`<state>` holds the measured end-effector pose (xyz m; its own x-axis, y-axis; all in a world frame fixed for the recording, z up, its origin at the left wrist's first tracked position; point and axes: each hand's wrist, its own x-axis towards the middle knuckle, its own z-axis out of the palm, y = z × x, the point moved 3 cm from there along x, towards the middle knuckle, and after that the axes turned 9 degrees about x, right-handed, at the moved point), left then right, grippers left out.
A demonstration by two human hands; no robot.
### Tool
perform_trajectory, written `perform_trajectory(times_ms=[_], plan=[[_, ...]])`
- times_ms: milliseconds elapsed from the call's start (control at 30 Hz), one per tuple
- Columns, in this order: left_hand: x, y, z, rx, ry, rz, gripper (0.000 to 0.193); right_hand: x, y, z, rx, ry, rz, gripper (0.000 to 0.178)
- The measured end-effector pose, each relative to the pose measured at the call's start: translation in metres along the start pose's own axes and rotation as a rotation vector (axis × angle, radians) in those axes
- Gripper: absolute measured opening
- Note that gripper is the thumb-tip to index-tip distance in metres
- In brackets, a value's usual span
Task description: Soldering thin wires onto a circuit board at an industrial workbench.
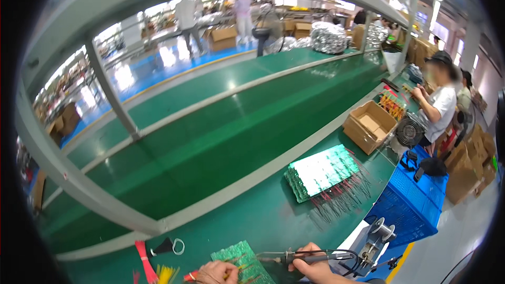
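Note:
My right hand (311,265) is closed around a soldering iron (310,256), whose thin metal tip points left over a green circuit board (236,251). The board lies on the green bench at the lower edge, with thin wires across it. Against the board's near-left part rests my left hand (216,272), fingers curled and pinched together; what sits between them is too small to make out. A bit of red wire (190,275) pokes out on its left side. Further left lie a red wire bundle (146,263) and a yellow wire bundle (167,274).
A stack of green boards (322,172) with red and black leads lies beyond my hands. Past it stand a cardboard box (370,126) and a black fan (410,131). A solder wire feeder (380,239) and a blue crate (407,205) are at right. Further along, a co-worker (442,100) handles parts.

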<state>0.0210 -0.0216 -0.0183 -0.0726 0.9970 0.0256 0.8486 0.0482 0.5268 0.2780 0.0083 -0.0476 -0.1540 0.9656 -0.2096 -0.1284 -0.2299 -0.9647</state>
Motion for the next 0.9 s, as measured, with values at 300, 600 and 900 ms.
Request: perform_trajectory(times_ms=[300, 600, 900], plan=[[-0.008, -0.003, -0.073, 0.037, 0.253, -0.048, 0.014, 0.008, 0.004, 0.003, 0.325, -0.088, -0.121, 0.022], [0.015, 0.006, -0.033, 0.092, 0.096, 0.063, 0.006, 0.020, 0.002, 0.028, 0.299, -0.070, -0.135, 0.021], [0.038, -0.004, -0.012, 0.104, 0.051, 0.024, 0.006, 0.047, -0.003, 0.032, 0.246, -0.110, -0.184, 0.023]])
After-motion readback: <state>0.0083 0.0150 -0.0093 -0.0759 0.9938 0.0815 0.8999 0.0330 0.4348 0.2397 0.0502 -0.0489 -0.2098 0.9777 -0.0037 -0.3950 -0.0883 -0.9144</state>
